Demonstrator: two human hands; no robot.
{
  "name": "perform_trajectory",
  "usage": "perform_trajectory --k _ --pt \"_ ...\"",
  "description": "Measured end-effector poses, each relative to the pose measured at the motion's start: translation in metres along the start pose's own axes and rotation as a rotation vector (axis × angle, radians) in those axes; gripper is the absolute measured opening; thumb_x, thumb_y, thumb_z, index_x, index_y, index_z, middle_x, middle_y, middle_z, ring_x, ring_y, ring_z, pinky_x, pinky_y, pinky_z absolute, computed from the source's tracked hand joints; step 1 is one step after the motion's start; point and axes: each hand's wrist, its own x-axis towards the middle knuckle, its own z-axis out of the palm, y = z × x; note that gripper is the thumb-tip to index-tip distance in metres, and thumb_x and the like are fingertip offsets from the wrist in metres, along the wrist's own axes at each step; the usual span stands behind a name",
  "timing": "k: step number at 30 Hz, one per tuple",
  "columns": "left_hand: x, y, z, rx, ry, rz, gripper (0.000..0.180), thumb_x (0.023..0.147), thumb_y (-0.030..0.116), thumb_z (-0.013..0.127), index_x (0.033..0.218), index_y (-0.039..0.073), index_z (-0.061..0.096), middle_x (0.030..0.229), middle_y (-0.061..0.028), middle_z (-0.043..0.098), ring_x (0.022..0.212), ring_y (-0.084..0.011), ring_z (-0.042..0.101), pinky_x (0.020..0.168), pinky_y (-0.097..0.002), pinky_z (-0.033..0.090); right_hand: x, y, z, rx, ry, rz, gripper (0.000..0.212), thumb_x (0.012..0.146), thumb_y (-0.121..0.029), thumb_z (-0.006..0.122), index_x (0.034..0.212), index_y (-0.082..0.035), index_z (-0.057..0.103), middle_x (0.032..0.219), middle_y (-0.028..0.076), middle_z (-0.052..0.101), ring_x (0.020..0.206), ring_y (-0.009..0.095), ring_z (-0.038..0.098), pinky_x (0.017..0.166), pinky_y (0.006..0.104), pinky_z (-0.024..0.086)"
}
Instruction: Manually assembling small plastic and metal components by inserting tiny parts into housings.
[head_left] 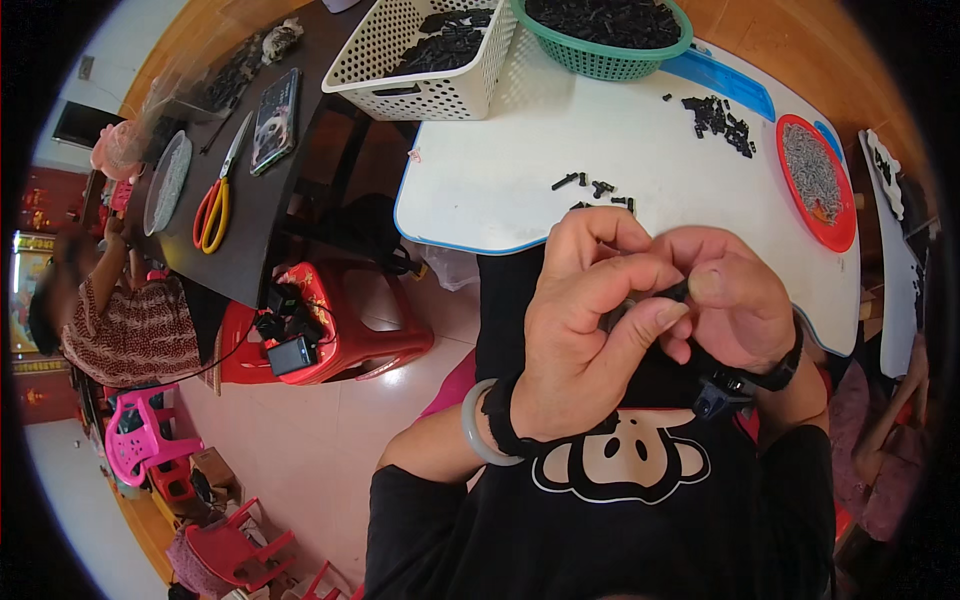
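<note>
My left hand (572, 335) and my right hand (742, 300) meet above my lap, at the front edge of the white table (480, 185). Their fingertips are pinched together around a small black plastic part (677, 290), mostly hidden by the fingers. Just beyond my hands lie several loose black plastic pieces (598, 188). Farther off to the right is a bigger pile of black pieces (722, 125). Beside it, a red plate (840, 238) holds many small silvery pieces, too fine to name.
A white perforated basket (480, 88) and a green basket (600, 66) hold black pieces at the back. A blue tray (730, 88) lies alongside. On the dark table (235, 262) are scissors (212, 215) and a phone (276, 122). A red stool (375, 345) and another person (130, 330) are left.
</note>
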Motion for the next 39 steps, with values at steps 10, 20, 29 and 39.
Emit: perform_trajectory --k 10,20,29,39 --pt "0.002 -0.012 -0.003 0.409 0.079 0.181 0.022 0.076 -0.010 0.066 0.096 -0.004 0.062 0.106 -0.0138 0.047 0.072 -0.0126 0.060 0.059 -0.0211 0.050 0.005 0.017 -0.006 0.158 -0.035 -0.001 0.022 0.081 -0.017 0.061 0.088 0.004 0.061 0.068 0.004 0.056 0.053 0.007 0.045 0.047 0.0218 0.040" --pt "0.002 -0.018 -0.006 0.375 0.123 0.225 0.023 0.067 -0.012 0.069 0.088 -0.003 0.067 0.093 -0.0119 0.057 0.068 -0.0136 0.060 0.057 -0.0223 0.049 0.017 0.031 -0.002 0.294 -0.054 -0.003 0.016 0.080 -0.013 0.061 0.089 -0.001 0.058 0.071 0.003 0.056 0.057 0.008 0.046 0.048 0.0221 0.037" --pt "0.002 -0.018 -0.007 0.388 0.145 0.195 0.023 0.069 -0.011 0.070 0.090 -0.002 0.067 0.093 -0.0109 0.057 0.068 -0.0128 0.061 0.055 -0.0222 0.049 0.022 0.035 -0.001 0.306 -0.037 -0.024 0.010 0.082 -0.013 0.060 0.084 -0.004 0.056 0.070 0.000 0.052 0.056 0.007 0.044 0.049 0.0218 0.036" --pt "0.010 -0.025 -0.011 0.343 0.152 0.053 0.018 0.076 -0.007 0.068 0.093 -0.001 0.066 0.097 -0.0101 0.058 0.069 -0.0115 0.059 0.062 -0.0220 0.047 0.021 0.032 -0.006 0.165 0.004 -0.026 0.029 0.090 -0.028 0.063 0.101 -0.001 0.060 0.076 0.000 0.054 0.058 0.006 0.045 0.050 0.0225 0.039"
